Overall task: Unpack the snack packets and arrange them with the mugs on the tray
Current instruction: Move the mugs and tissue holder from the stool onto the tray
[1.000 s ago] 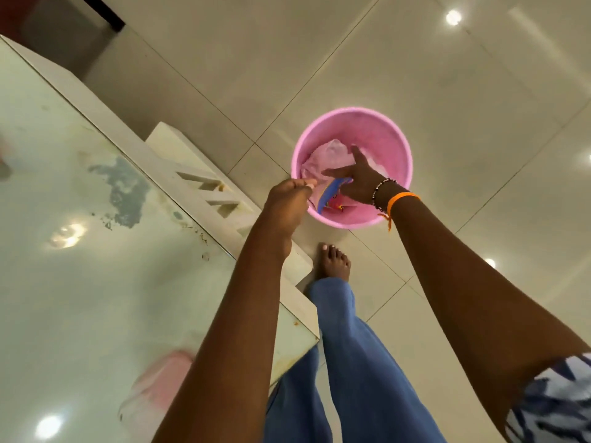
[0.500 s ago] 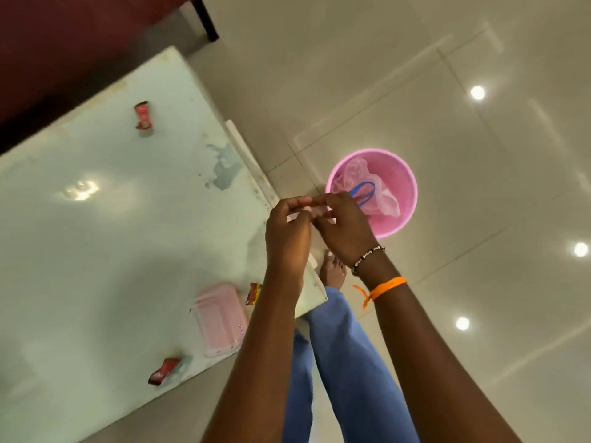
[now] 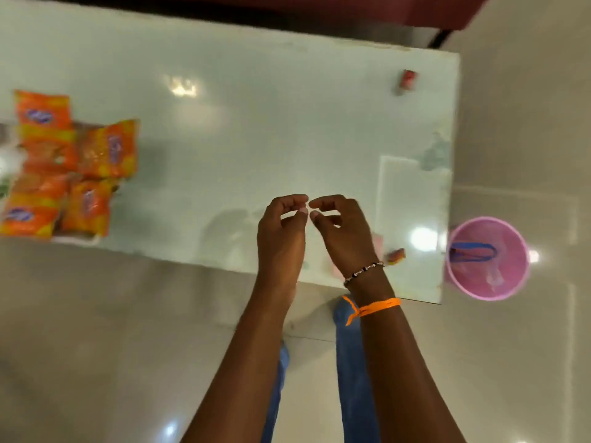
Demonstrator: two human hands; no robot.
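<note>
Several orange snack packets (image 3: 67, 164) lie in a heap at the left end of the pale glass table (image 3: 243, 129). My left hand (image 3: 281, 238) and my right hand (image 3: 345, 235) hover together over the table's near edge, fingertips almost touching, fingers curled and apart. Nothing shows between the fingers. No mugs or tray can be made out; a blurred white shape shows at the far left edge.
A pink bin (image 3: 487, 259) with a clear bag and a blue strip inside stands on the tiled floor right of the table. Small red wrappers lie at the far right corner (image 3: 407, 80) and by my right wrist (image 3: 396, 255). A pink object is partly hidden behind that wrist.
My hands have come away from the pink bin and back over the table. The view has swung left, so the orange packets are in sight.
</note>
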